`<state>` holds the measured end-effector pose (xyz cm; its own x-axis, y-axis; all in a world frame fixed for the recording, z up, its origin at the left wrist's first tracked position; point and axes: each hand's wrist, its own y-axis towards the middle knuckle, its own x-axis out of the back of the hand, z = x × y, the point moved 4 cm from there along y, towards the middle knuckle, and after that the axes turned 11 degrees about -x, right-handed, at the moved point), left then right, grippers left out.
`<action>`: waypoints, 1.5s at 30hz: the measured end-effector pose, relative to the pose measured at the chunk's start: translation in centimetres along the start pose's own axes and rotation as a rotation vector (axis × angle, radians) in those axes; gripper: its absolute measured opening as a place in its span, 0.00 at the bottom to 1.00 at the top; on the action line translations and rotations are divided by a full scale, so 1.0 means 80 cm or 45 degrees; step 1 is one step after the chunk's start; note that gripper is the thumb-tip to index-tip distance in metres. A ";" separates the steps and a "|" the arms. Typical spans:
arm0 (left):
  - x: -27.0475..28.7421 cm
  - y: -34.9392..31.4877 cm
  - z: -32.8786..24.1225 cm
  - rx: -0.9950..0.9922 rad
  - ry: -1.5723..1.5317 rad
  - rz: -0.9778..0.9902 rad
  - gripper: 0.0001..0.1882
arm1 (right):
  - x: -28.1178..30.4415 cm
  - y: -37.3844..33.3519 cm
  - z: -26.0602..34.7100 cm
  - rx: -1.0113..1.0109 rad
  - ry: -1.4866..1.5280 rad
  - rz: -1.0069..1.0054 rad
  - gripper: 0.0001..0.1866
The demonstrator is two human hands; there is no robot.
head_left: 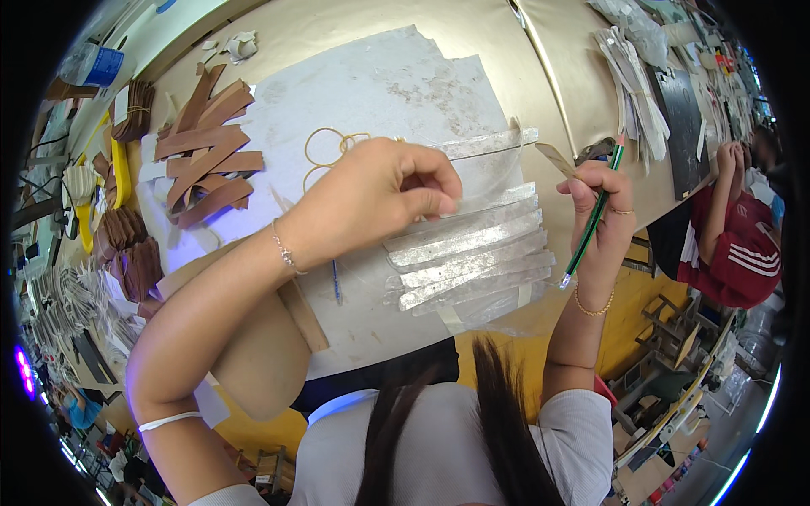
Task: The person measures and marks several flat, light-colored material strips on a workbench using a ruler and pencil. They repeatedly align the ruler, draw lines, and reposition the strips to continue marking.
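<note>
My left hand (380, 198) is over the grey sheet (346, 76), thumb and fingertips pressed together; what they pinch, if anything, I cannot make out. Just beside its fingertips lie several clear plastic strips (471, 253), overlapping in a row. Another clear strip (485, 145) lies apart, farther up the sheet. Off to the right, my right hand (603, 202) is raised and closed round a green-and-black striped pencil (592, 229). Between its thumb and index finger a flat tan strip (557, 160) sticks out. Tan rubber bands (323, 148) lie behind my left hand.
Brown leather-like strips (211, 164) are heaped at the left, with bundled brown pieces (133, 110) beyond. A blue pen (337, 282) lies near my left forearm. White strips (633, 93) are stacked at the far right. Another person in a red shirt (738, 240) works on the right.
</note>
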<state>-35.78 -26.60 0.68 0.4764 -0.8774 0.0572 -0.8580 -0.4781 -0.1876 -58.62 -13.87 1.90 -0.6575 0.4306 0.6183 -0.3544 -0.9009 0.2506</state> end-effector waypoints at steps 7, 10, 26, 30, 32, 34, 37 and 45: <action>0.001 -0.011 0.055 0.516 0.126 0.114 0.05 | -0.015 -0.003 0.013 -0.064 0.036 0.093 0.07; 0.008 -0.019 0.063 0.546 0.252 0.048 0.04 | -0.031 -0.003 0.021 -0.088 -0.042 0.287 0.07; -0.004 -0.038 -0.003 0.052 1.014 0.209 0.09 | -0.130 0.016 0.035 0.311 -0.302 0.779 0.08; -0.076 -0.087 -0.019 -0.186 1.231 0.509 0.17 | -0.136 0.012 0.030 0.324 -0.314 0.779 0.07; -0.100 -0.101 -0.002 -0.250 1.460 0.465 0.22 | -0.137 0.012 0.026 0.318 -0.335 0.779 0.07; -0.106 -0.104 0.002 -0.202 1.431 0.491 0.22 | -0.137 0.011 0.028 0.336 -0.345 0.770 0.08; -0.106 -0.101 0.003 -0.186 1.469 0.463 0.21 | -0.138 0.013 0.031 0.362 -0.329 0.749 0.08; -0.104 -0.097 0.019 -0.142 1.501 0.365 0.22 | -0.140 0.014 0.032 0.373 -0.368 0.767 0.08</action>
<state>-32.76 -15.56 0.15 -0.1491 -0.4229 0.8938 -0.9430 -0.2111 -0.2572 -49.92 -19.81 -2.82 -0.4659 -0.1399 0.8737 0.2332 -0.9719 -0.0312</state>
